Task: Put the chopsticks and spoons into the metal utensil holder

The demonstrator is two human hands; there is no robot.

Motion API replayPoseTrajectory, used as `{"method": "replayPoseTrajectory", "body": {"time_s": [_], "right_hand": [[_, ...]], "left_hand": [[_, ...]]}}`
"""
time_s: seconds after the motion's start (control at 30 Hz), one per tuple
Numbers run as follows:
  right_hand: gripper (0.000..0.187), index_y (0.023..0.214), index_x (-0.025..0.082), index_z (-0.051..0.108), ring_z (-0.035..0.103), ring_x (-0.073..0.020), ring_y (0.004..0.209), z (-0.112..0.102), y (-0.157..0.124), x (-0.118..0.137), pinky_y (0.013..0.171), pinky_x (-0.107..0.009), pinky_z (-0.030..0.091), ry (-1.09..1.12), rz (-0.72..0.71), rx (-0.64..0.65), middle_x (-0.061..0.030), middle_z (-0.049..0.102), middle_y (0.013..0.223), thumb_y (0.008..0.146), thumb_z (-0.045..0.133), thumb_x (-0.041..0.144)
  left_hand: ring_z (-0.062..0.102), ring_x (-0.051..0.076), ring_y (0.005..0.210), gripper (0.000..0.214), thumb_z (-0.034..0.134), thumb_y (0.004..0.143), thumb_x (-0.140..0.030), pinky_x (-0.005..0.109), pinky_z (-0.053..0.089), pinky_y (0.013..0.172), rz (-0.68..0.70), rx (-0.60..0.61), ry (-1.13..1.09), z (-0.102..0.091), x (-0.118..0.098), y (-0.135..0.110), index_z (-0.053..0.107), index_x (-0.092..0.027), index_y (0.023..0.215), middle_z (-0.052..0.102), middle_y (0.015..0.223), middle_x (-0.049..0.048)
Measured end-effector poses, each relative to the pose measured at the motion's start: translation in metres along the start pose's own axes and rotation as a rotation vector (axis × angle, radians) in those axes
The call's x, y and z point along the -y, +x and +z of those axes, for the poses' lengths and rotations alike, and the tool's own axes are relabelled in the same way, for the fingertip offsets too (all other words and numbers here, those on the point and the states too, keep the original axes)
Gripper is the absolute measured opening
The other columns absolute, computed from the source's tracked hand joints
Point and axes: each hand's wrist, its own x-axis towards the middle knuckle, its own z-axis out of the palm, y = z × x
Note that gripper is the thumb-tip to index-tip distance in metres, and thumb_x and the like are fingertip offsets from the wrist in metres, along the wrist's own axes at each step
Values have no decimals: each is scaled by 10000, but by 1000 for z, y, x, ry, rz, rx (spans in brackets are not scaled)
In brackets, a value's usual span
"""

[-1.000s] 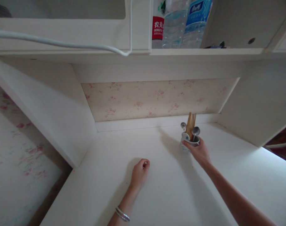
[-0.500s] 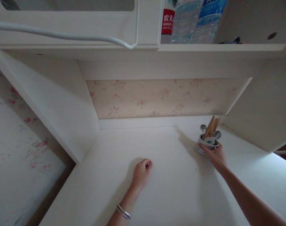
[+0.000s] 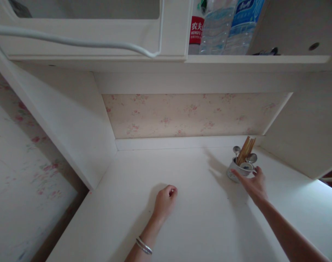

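Observation:
At the back right of the white desktop stands a small light-coloured utensil holder (image 3: 232, 175) with holes in its wall. In it are wooden chopsticks (image 3: 245, 151), a small metal spoon (image 3: 236, 149), a larger metal spoon (image 3: 251, 158) and a round pale item (image 3: 246, 166) at the rim. My right hand (image 3: 255, 185) is at the holder's near side, thumb and fingers spread apart around it; whether they still touch it I cannot tell. Loosely curled, my left hand (image 3: 166, 199) rests over the middle of the desktop with nothing visible in it, a silver bangle on the wrist.
The white desktop (image 3: 155, 167) runs back to a low ledge and flowered wallpaper (image 3: 182, 114). White side panels stand left (image 3: 73, 127) and right (image 3: 305, 127). Overhead, a shelf (image 3: 250, 59) holds plastic bottles (image 3: 217, 29), and a white cable (image 3: 86, 43) hangs before a cabinet door.
My right hand has loosened and its fingers have spread away from the holder, which stays in nearly the same place. The left hand has not moved. The view has tilted slightly.

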Motion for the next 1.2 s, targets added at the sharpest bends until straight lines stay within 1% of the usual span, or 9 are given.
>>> {"method": "replayPoseTrajectory", "body": {"time_s": [0.1, 0.2, 0.27, 0.33, 0.47, 0.53, 0.67, 0.83, 1.2], "right_hand": [[1101, 1401, 93, 373, 499, -384, 1205, -13, -31, 4, 966, -472, 423, 96, 13, -111, -249, 449, 1377, 536, 790, 634], [857, 1334, 180, 427, 568, -302, 1112, -21, -79, 21, 897, -417, 476, 316, 95, -73, -157, 524, 1298, 651, 759, 578], [575, 1149, 214, 543, 625, -226, 850, -17, -115, 38, 738, -350, 507, 480, 226, 89, -71, 628, 1033, 738, 676, 593], [395, 897, 207, 597, 571, -165, 657, -4, -150, 59, 614, -287, 481, 621, 265, 326, -16, 618, 806, 788, 621, 586], [404, 640, 213, 506, 341, -98, 437, 39, -205, 102, 397, -223, 251, 731, 369, 681, 59, 414, 531, 814, 608, 563], [425, 621, 209, 505, 337, -98, 448, 59, -222, 114, 408, -223, 257, 781, 374, 735, 63, 400, 520, 801, 609, 580], [401, 651, 183, 588, 453, -134, 609, 81, -236, 113, 578, -239, 392, 743, 198, 773, 25, 510, 610, 814, 608, 549], [386, 676, 183, 601, 447, -145, 634, 83, -230, 98, 595, -244, 378, 727, 171, 860, 19, 514, 628, 841, 584, 532], [386, 676, 194, 555, 421, -141, 624, 82, -229, 102, 587, -245, 360, 690, 139, 885, 30, 482, 627, 866, 544, 530]], "left_hand": [[653, 161, 748, 312, 447, 891, -365, 241, 429, 688, 3, 4, 8, 1, 1, -1, 710, -198, 916, 729, 816, 38], [651, 160, 753, 304, 447, 894, -360, 238, 418, 687, 1, -3, 45, 1, 1, -1, 710, -207, 911, 731, 826, 36], [650, 160, 756, 300, 451, 895, -361, 237, 410, 688, -14, -8, 60, 2, 0, -1, 710, -212, 923, 732, 829, 35], [647, 161, 746, 300, 452, 896, -368, 238, 401, 677, -28, -2, 68, 2, -2, -2, 707, -216, 936, 728, 816, 32], [630, 156, 708, 304, 433, 913, -380, 237, 368, 630, -39, 25, 105, 0, -6, -3, 688, -216, 902, 715, 783, 25], [627, 153, 707, 327, 402, 932, -377, 236, 360, 625, -55, 37, 124, -1, -7, -3, 666, -210, 837, 713, 777, 28], [639, 156, 756, 349, 356, 954, -343, 234, 379, 657, -90, 46, 119, -1, -7, -2, 629, -202, 789, 721, 810, 48], [643, 166, 749, 335, 368, 943, -349, 246, 372, 651, -83, 44, 150, 1, -6, -1, 628, -211, 782, 719, 797, 43], [636, 166, 712, 380, 366, 925, -360, 250, 376, 637, -101, 36, 108, 2, -5, 0, 627, -192, 706, 715, 753, 59]]}}
